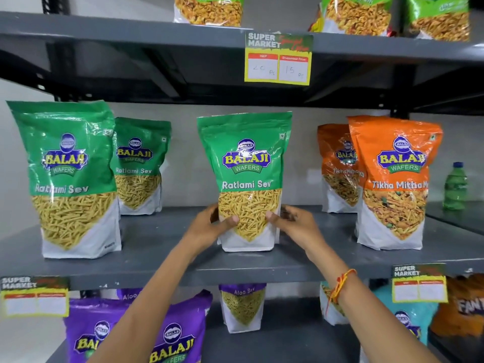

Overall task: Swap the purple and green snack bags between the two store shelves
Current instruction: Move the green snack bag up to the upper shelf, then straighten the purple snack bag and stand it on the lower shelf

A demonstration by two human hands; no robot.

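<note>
A green Ratlami Sev bag (pixel 246 163) stands upright in the middle of the middle shelf (pixel 162 260). My left hand (pixel 209 226) grips its lower left side and my right hand (pixel 296 224) grips its lower right side, thumbs on the front. Two more green bags stand to the left, one in front (pixel 68 174) and one behind (pixel 140 163). On the lower shelf are purple Aloo Sev bags: two at the front left (pixel 86 328) (pixel 183 334), partly hidden by my left arm, and one further back (pixel 242 307).
Two orange Tikha Mitha bags (pixel 395 179) stand on the right of the middle shelf. A green bottle (pixel 455 187) is at the far right. Price tags (pixel 279 58) hang from the shelf edges. Light green bags (pixel 356 14) sit on the top shelf, a teal bag (pixel 408 318) lower right.
</note>
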